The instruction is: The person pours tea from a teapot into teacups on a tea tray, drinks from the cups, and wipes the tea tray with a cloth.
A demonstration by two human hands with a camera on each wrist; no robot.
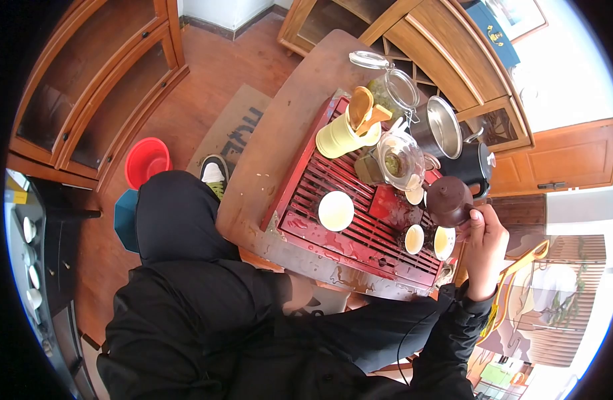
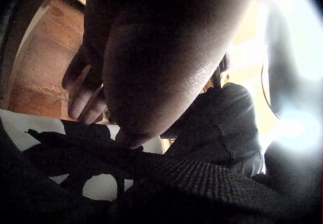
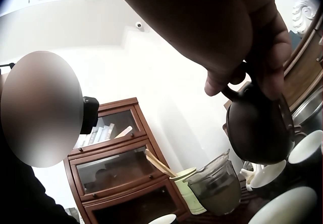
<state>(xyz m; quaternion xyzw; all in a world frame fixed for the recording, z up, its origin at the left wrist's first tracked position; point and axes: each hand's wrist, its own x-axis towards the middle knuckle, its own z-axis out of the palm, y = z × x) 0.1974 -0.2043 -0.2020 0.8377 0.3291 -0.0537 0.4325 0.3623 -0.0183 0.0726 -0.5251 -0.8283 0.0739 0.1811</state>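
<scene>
My right hand (image 1: 488, 243) grips the handle of a small dark brown teapot (image 1: 446, 200) at the right end of the slatted red tea tray (image 1: 296, 219). In the right wrist view, the teapot (image 3: 258, 128) hangs below the fingers, close over white cups. Two cups of pale yellow tea, one dark-sided (image 1: 414, 240) and one white inside (image 1: 444, 244), stand near it. A larger white cup (image 1: 336, 211) sits mid-tray. My left hand (image 2: 136, 72) hangs low by my lap, fingers loosely bent and holding nothing; the head view shows only part of it at the table edge.
A glass pitcher with a strainer (image 1: 398, 163) and a pale green holder (image 1: 338, 139) of wooden tools stand on the tray's far side. Behind are an open glass jar (image 1: 400, 87), a steel pot (image 1: 445, 127) and a black kettle (image 1: 476, 167). Water wets the table edge.
</scene>
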